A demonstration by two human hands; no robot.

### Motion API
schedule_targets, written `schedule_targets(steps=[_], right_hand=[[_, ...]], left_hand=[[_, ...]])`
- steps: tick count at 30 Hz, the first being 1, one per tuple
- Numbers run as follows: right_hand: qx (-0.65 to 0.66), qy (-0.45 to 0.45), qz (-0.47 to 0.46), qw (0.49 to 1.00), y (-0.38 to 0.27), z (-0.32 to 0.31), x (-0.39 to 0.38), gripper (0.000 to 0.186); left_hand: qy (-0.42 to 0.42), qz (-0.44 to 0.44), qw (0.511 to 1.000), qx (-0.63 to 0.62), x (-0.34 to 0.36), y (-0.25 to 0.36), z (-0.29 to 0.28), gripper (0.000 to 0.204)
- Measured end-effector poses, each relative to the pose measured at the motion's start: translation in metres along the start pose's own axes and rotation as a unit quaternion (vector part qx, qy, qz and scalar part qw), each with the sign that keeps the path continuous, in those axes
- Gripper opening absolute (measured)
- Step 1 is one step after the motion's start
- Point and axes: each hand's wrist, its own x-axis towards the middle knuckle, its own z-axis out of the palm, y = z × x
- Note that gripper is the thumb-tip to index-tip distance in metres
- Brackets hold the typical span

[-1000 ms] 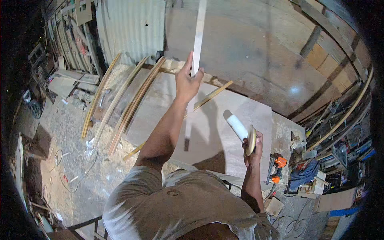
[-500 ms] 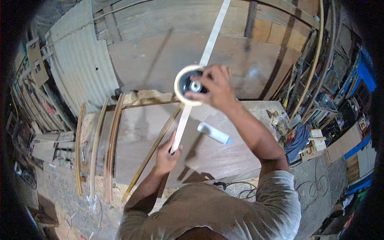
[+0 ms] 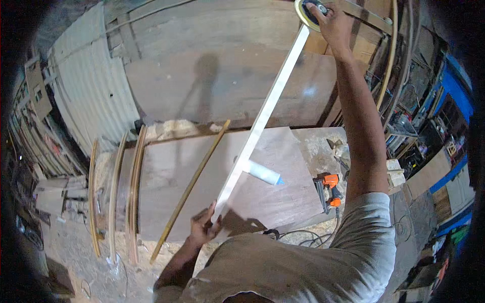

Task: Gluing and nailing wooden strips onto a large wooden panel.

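My left hand [image 3: 203,226] pinches the near end of a long white strip [image 3: 262,118], low over the wooden board [image 3: 172,177]. The strip runs up and away to a pale roll [image 3: 309,10] that my right hand [image 3: 333,22] grips high at the top of the view, arm stretched out. A white glue bottle with a blue tip [image 3: 263,173] lies on the board just right of the strip. A thin curved wooden slat [image 3: 191,188] lies diagonally on the board left of my left hand.
Several curved wooden slats [image 3: 115,197] lean at the board's left edge over sawdust. An orange and black nail gun [image 3: 327,188] rests at the board's right corner. Corrugated metal sheet [image 3: 86,86] and plywood wall stand behind. Cluttered shelves are on the right.
My right hand has carried the roll farther up and away, drawing out a longer length of strip. My left hand stays on the strip's near end.
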Motion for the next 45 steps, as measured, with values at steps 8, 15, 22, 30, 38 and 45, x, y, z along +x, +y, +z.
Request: schedule_targets(steps=[8, 15, 22, 30, 38, 45], right_hand=[[0.155, -0.188, -0.011, 0.970, -0.143, 0.042, -0.184, 0.042], [0.334, -0.120, 0.092, 0.930, -0.201, 0.027, -0.274, 0.036], [0.327, -0.384, -0.015, 0.864, -0.200, -0.027, -0.414, 0.040], [-0.013, -0.429, 0.308, 0.849, -0.001, -0.088, -0.571, 0.044], [-0.216, -0.484, 0.390, 0.753, 0.107, -0.136, -0.622, 0.055], [-0.173, -0.548, 0.406, 0.710, 0.105, -0.131, -0.585, 0.058]], left_hand=[[0.157, -0.209, 0.930, -0.257, 0.114, 0.010, -0.014, 0.043], [0.329, -0.064, 0.873, -0.354, 0.182, -0.006, -0.057, 0.052], [0.439, -0.007, 0.815, -0.379, 0.176, -0.039, -0.132, 0.041], [0.493, -0.086, 0.825, -0.262, 0.114, -0.039, -0.167, 0.029], [0.274, -0.236, 0.928, -0.091, 0.036, -0.069, -0.097, 0.047], [0.102, -0.357, 0.901, 0.222, -0.064, -0.128, 0.022, 0.027]])
